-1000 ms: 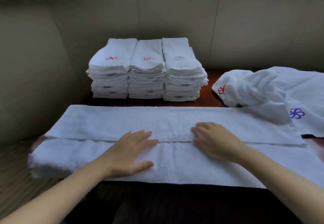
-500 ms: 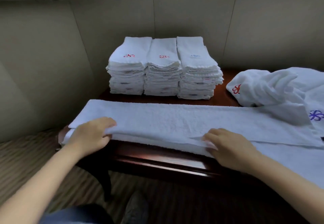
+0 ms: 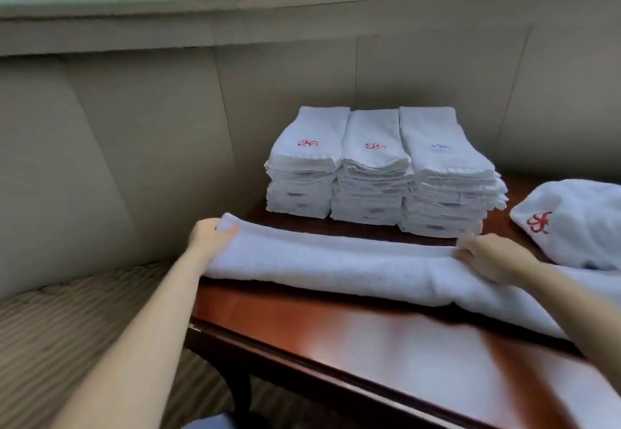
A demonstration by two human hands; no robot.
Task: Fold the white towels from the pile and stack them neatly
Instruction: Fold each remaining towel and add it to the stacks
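Note:
A long white towel [image 3: 339,267] lies folded lengthwise across the wooden table [image 3: 302,324]. My left hand [image 3: 210,235] grips its left end at the far edge. My right hand [image 3: 487,255] pinches the same folded edge further right. Behind the towel stand three neat stacks of folded white towels [image 3: 376,173] with red and blue emblems on top. The unfolded towel pile [image 3: 578,223], showing a red emblem, sits at the right edge of the table.
Padded beige wall panels [image 3: 134,146] close in the back and left, with a window sill above. The table's front edge [image 3: 302,368] runs diagonally, over striped carpet [image 3: 67,327] at the left. A glare patch covers the table's near right part.
Both hands slid outward from the towel's middle, took its near edge and carried it over to the far side. The towel is now narrower. The camera tilted up and left.

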